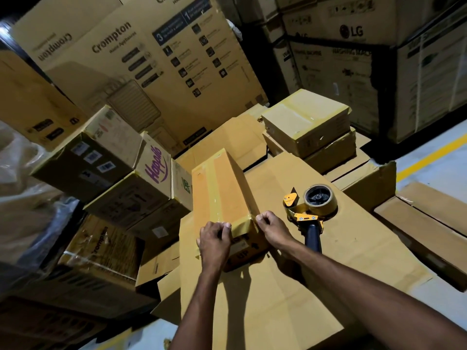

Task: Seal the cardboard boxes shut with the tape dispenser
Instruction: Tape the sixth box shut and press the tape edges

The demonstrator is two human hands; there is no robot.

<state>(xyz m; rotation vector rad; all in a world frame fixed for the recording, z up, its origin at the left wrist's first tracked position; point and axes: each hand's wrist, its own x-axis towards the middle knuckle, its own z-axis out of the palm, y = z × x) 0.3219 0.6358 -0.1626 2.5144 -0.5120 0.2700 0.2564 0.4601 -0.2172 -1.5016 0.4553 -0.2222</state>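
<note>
A long narrow cardboard box (219, 190) lies on a large flat carton (290, 286) in front of me, with a strip of clear tape running along its top. My left hand (214, 242) grips the near left corner of the box, fingers curled over the edge. My right hand (271, 227) has its fingers curled against the near right corner, where the tape folds down. The yellow tape dispenser (309, 210), with a dark handle and a roll of clear tape, lies on the carton just right of my right hand, held by neither hand.
Two small taped boxes (305, 122) are stacked behind the carton. Tall Crompton cartons (141, 61) and LG cartons (351, 31) wall the back. A Happilo box (154, 168) and others are piled at left. Floor with a yellow line (429, 152) shows at right.
</note>
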